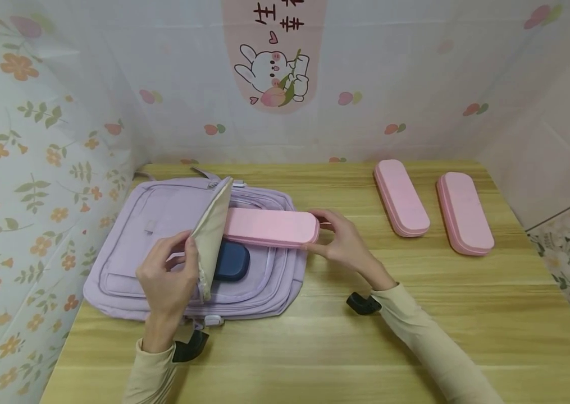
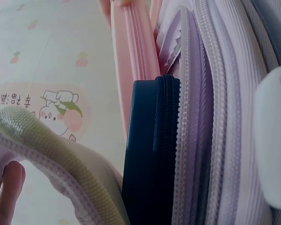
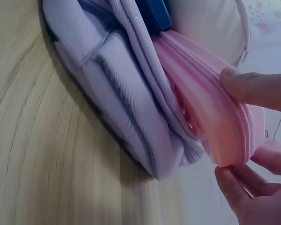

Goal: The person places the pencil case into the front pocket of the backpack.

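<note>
A lilac backpack (image 1: pixel 163 202) lies flat at the left of the table, its front pocket unzipped. With thumb and fingers my left hand (image 1: pixel 169 275) pinches the edge of the pocket flap (image 1: pixel 214 235) and holds it raised. My right hand (image 1: pixel 342 244) grips the right end of a pink pencil case (image 1: pixel 272 225), whose left end is hidden behind the flap, inside the pocket. Below that case a dark blue case (image 1: pixel 234 261) lies partly in the same pocket. In the left wrist view the blue case (image 2: pixel 147 150) stands close by the pink one (image 2: pixel 136 47).
Two more pink pencil cases, one (image 1: pixel 401 197) nearer the middle and another (image 1: pixel 465 213) farther right, lie on the wooden table (image 1: pixel 315 348). Printed cloth (image 1: pixel 391 67) hangs behind and at the sides. Black wrist mounts (image 1: pixel 191 345) sit on both sleeves.
</note>
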Tool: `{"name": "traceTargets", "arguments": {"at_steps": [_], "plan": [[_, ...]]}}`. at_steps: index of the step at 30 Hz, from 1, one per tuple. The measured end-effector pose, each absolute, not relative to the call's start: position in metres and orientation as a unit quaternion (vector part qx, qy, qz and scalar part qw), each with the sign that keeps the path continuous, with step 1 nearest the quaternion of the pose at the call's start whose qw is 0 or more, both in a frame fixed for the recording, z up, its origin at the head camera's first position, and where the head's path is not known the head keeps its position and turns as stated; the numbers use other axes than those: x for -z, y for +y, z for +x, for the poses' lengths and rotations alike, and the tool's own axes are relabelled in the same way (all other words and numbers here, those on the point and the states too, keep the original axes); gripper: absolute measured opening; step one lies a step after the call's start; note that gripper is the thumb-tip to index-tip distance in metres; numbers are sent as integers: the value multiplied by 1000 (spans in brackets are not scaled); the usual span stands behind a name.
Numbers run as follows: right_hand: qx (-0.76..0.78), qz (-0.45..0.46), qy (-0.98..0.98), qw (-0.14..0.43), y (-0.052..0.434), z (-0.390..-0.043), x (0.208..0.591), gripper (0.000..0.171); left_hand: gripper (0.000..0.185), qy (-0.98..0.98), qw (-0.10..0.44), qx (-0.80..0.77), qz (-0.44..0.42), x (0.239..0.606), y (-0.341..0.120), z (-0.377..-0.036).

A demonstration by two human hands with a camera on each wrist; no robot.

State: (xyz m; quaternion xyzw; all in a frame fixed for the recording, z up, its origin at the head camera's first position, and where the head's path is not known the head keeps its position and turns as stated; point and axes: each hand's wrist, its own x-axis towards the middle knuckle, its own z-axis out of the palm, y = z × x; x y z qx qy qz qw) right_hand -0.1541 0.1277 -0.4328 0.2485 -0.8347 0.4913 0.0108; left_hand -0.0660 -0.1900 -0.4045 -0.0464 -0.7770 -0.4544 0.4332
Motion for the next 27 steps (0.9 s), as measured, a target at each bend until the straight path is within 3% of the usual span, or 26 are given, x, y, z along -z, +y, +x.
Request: {"name": "traceTargets", "arguments": {"at_steps": [17,27], "plan": [[-434,241,-868,14,75,-166,432,76,14,-775,427,464,-48,406,-187,-67],[-437,215,-873,-22,54,-174,427,74,14,-772,428,468,-46,407,-186,-67]]}}
